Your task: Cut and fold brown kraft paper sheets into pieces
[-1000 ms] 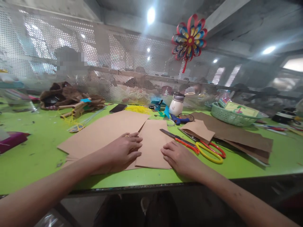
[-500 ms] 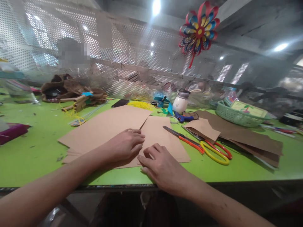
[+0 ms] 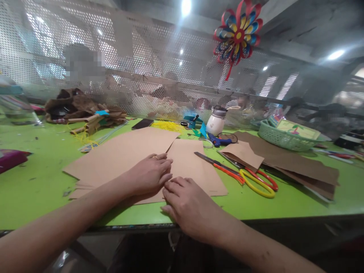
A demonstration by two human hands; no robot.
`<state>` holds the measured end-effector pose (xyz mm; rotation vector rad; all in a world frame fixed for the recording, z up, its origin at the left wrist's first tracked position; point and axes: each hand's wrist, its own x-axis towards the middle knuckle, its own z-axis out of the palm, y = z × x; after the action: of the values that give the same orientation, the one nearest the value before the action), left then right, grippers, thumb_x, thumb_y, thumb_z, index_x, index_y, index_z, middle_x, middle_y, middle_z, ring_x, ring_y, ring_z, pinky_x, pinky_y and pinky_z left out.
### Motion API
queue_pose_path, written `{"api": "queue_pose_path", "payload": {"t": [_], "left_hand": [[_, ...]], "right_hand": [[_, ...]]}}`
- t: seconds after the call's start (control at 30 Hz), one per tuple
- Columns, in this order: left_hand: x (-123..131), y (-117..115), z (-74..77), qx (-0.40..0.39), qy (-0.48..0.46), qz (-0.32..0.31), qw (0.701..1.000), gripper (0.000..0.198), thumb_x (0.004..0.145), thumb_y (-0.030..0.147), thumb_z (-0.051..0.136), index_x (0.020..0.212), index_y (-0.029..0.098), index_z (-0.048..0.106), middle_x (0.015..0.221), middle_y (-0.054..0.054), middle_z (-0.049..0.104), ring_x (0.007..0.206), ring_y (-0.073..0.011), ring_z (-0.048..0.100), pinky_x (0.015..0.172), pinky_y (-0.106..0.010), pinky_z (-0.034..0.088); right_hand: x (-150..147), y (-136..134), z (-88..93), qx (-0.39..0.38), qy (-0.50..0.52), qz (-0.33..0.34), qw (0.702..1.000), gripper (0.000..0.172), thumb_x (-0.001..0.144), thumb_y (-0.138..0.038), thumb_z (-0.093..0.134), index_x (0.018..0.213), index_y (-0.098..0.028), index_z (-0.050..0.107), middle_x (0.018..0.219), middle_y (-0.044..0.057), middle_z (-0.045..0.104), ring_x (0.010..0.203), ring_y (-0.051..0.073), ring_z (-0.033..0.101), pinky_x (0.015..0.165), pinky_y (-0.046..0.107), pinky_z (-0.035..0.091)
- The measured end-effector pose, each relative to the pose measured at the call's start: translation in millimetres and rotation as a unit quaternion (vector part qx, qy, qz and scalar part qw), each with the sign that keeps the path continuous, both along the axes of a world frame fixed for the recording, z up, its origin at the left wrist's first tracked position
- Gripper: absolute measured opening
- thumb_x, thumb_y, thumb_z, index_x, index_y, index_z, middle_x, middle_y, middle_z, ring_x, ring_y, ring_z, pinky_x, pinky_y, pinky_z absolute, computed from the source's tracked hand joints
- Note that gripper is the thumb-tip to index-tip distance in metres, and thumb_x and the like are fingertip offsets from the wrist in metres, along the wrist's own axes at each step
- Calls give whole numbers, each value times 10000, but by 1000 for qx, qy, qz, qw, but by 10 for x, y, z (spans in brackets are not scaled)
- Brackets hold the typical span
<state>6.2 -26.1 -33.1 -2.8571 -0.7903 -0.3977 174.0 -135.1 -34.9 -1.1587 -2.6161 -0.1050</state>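
Note:
Several sheets of tan paper (image 3: pixel 122 149) lie overlapping on the green table in front of me. My left hand (image 3: pixel 150 172), with a ring on one finger, rests palm down on the sheets, its fingers stretched toward the right. Close beside it, my right hand (image 3: pixel 186 201) lies over the sheets' near edge, fingers extended and slightly bent, thumb apart. Neither hand shows anything gripped. To the right of the sheets lie a utility knife (image 3: pixel 220 167) with an orange handle and scissors (image 3: pixel 256 184) with yellow and red handles, their blades partly under a tan paper piece (image 3: pixel 243 153).
Brown sheets (image 3: pixel 301 170) and a green basket (image 3: pixel 284 138) are at right. A white bottle (image 3: pixel 216 122), a blue glue gun (image 3: pixel 218 140), yellow strands (image 3: pixel 167 127) and a phone (image 3: pixel 143 124) sit behind the paper. A brown heap (image 3: pixel 74 106) stands back left. The table's front edge is near me.
My right hand has shifted slightly left and its fingers have come down flatter on the paper. My left hand stays on the sheets. The view has tilted slightly.

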Motion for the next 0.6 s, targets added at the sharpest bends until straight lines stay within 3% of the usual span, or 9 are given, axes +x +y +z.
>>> {"api": "queue_pose_path", "payload": {"t": [0.13, 0.37, 0.6], "left_hand": [[-7, 37, -35, 19, 26, -5, 999, 248, 974, 310, 398, 1000, 173, 603, 1229, -118, 618, 1231, -288, 490, 1003, -444, 405], [-6, 37, -13, 44, 36, -27, 998, 235, 977, 254, 388, 923, 176, 604, 1201, -123, 612, 1265, -279, 458, 1000, -431, 384], [84, 74, 124, 43, 81, -43, 995, 195, 934, 268, 457, 846, 173, 603, 924, -82, 646, 942, -248, 584, 825, -384, 414]], "right_hand": [[-55, -46, 32, 10, -18, -13, 1000, 312, 958, -371, 492, 1046, -95, 608, 1033, 133, 627, 1020, 274, 491, 894, 432, 444], [-126, -86, 16, 42, -52, -16, 998, 369, 976, -374, 443, 1037, -68, 641, 966, 153, 630, 962, 298, 501, 797, 453, 467], [-128, -102, 44, 71, -94, -1, 993, 390, 993, -344, 394, 1002, -58, 659, 941, 189, 629, 920, 302, 520, 701, 440, 473]]}}
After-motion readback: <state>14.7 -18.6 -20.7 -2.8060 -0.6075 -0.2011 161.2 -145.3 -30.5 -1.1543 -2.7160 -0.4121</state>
